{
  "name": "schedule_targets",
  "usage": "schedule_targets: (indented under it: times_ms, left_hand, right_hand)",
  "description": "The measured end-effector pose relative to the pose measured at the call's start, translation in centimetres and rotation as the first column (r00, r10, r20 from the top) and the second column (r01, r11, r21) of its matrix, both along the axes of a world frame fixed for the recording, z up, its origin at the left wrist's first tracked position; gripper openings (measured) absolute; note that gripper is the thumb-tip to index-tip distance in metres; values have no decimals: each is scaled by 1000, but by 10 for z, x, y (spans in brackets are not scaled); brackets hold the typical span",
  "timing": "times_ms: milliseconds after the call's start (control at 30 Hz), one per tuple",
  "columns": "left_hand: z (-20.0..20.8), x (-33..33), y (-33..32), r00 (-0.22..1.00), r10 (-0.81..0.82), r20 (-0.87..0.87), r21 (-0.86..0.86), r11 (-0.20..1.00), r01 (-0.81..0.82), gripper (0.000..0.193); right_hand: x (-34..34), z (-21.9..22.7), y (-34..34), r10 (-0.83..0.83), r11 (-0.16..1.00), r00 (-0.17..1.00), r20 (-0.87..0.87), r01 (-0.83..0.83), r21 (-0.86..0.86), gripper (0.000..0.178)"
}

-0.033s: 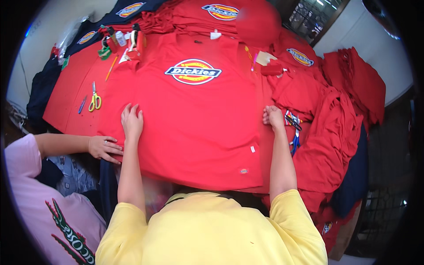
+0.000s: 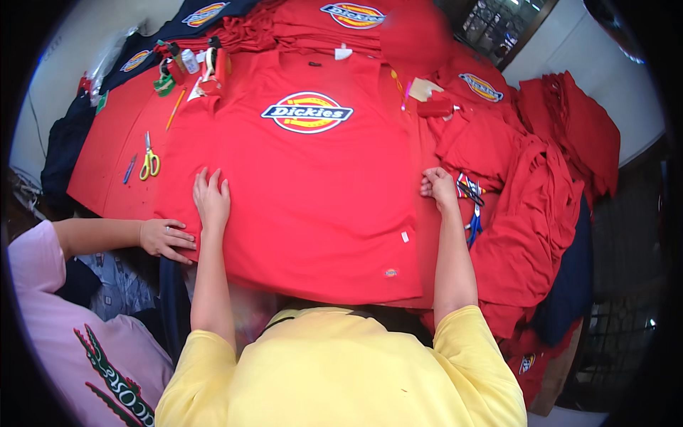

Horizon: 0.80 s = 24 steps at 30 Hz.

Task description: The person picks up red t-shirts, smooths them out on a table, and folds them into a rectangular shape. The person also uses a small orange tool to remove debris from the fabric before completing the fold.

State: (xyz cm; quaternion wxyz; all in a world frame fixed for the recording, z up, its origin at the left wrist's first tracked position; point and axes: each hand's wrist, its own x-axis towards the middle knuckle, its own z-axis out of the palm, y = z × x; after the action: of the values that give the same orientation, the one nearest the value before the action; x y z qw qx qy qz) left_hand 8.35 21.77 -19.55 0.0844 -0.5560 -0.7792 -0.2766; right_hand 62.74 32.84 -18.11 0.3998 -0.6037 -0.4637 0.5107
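A red sleeveless top point(image 2: 320, 192) lies spread flat in front of me, with an oval printed badge point(image 2: 307, 112) on its chest. Toward its lower right corner are a small white tag point(image 2: 405, 237) and a little woven label point(image 2: 390, 272). My left hand point(image 2: 212, 198) rests palm down on the left part of the cloth, fingers stretched. Beside the right edge of the top, my right hand point(image 2: 438, 186) is closed, its fingers curled; whether anything is in them is hidden. Blue-handled scissors point(image 2: 474, 226) lie just right of that wrist.
A co-worker's hand point(image 2: 167, 240) touches the top's lower left edge. Yellow-handled scissors point(image 2: 149, 164), a blue pen point(image 2: 130, 169) and a pencil point(image 2: 176, 109) lie left. Tape dispenser point(image 2: 215, 71) and white bottle point(image 2: 190, 61) stand behind. Red garments point(image 2: 533, 235) heap up at right.
The whole view has shifted very slightly. Both my hands, the co-worker's hand and the red top stay where they were.
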Motion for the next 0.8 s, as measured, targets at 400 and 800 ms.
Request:
schedule_targets:
  times_ms: [400,800]
  left_hand:
    - [1,199,-139,924,-382,-16,-86,921,380,42]
    - [2,329,-235,659,-747,88,-61,656,752,47]
  right_hand:
    - [-14,56,-287,431,879,422,798,-396,-265,29]
    - [-13,29,-119,134,762,260,956,-644,68,59]
